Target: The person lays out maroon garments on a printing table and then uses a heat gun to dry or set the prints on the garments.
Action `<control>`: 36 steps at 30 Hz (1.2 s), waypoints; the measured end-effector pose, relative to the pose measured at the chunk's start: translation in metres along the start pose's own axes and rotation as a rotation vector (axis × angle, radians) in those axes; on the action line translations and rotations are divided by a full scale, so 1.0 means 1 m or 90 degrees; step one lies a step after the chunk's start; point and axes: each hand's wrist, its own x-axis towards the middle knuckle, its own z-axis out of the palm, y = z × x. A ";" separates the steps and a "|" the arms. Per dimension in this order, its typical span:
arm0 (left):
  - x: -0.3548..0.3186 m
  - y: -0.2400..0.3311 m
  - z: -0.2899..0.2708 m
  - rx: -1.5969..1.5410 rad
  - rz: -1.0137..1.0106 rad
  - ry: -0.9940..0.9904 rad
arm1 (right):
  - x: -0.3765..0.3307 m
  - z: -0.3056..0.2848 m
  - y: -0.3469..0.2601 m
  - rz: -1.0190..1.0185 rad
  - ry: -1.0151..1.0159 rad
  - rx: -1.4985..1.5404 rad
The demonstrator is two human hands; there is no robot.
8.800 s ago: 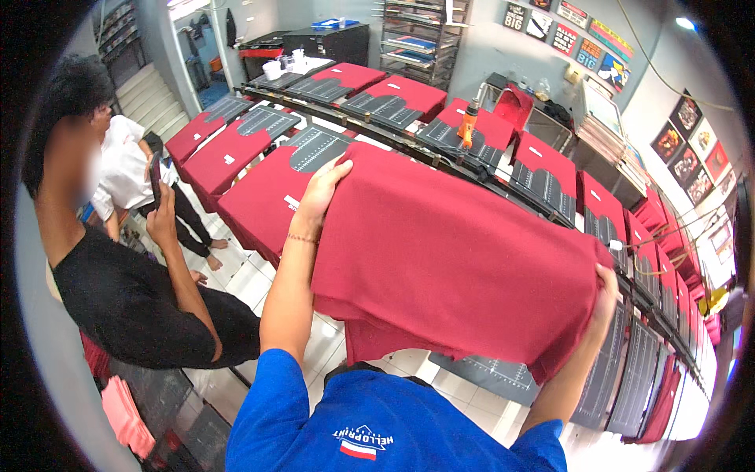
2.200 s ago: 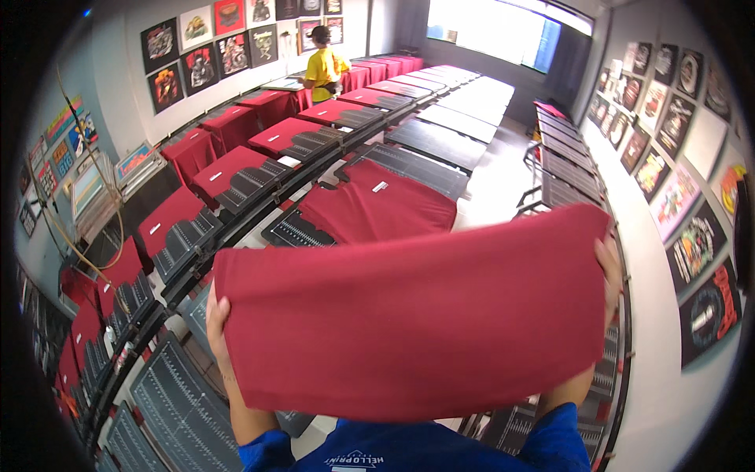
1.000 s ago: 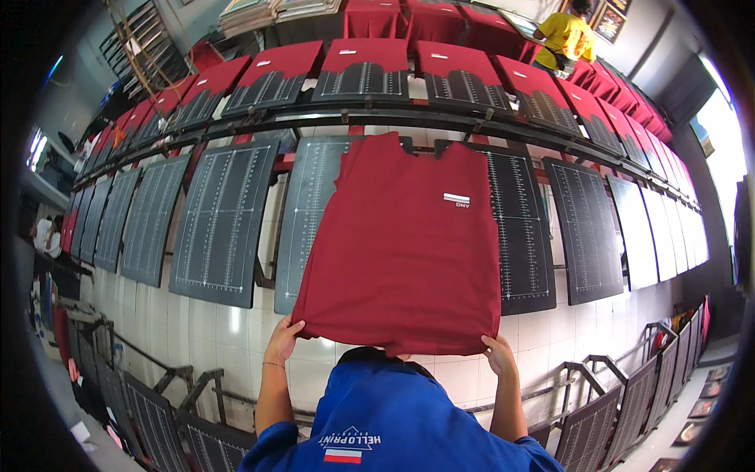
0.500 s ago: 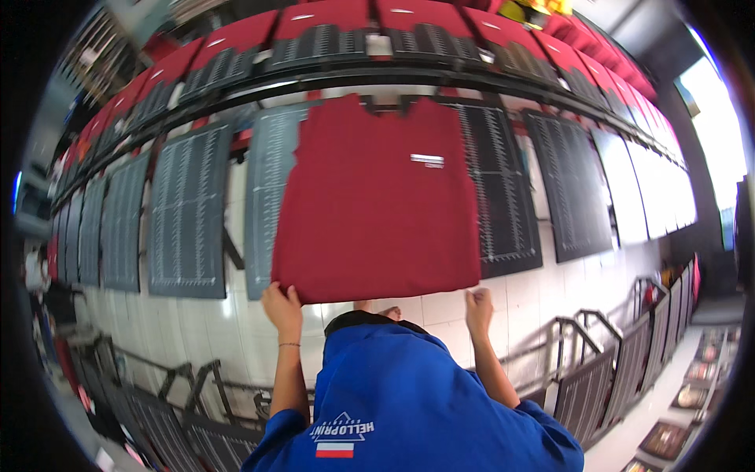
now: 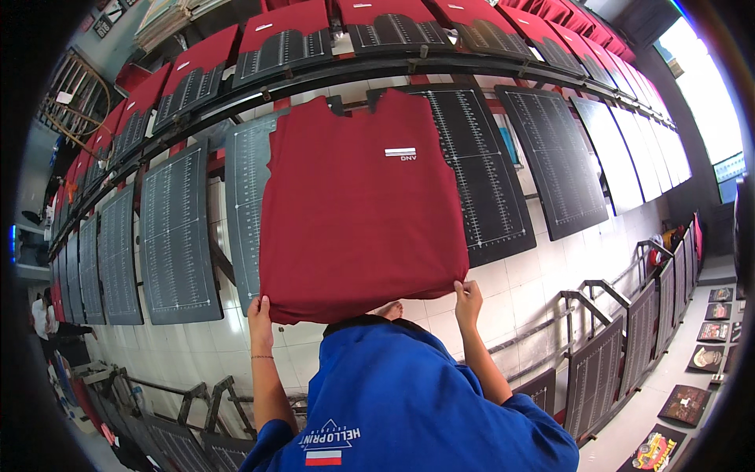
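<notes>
A dark red T-shirt point(image 5: 362, 212) is spread over a grey board marked with white ruler lines, its neck end away from me and its hem towards my body. A small white print point(image 5: 400, 153) sits on the chest. My left hand point(image 5: 260, 321) pinches the hem's left corner. At the right corner, my right hand point(image 5: 468, 303) grips the hem between thumb and fingers. The hem sags and gathers a little between my hands. Most of the board beneath is hidden by the cloth.
Ruled boards point(image 5: 177, 236) stand in a row on both sides of the shirt. Beyond a black rail point(image 5: 425, 61), more boards carry red shirts point(image 5: 279, 23). Another rack of boards point(image 5: 594, 377) is behind me at the right. A person point(image 5: 46, 318) is at the far left.
Both hands, with the shirt's hem, have come slightly closer to my body. The hem now looks more gathered, and the whole view has shifted a little.
</notes>
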 end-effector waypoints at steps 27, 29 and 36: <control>0.122 0.083 0.105 0.729 0.058 0.166 | 0.131 0.028 -0.112 0.021 -0.187 -0.428; 0.127 0.077 0.101 0.685 0.025 0.121 | 0.136 0.030 -0.108 0.018 -0.208 -0.330; 0.142 0.091 0.057 0.066 -0.261 -0.162 | 0.139 0.017 -0.104 0.286 -0.409 0.366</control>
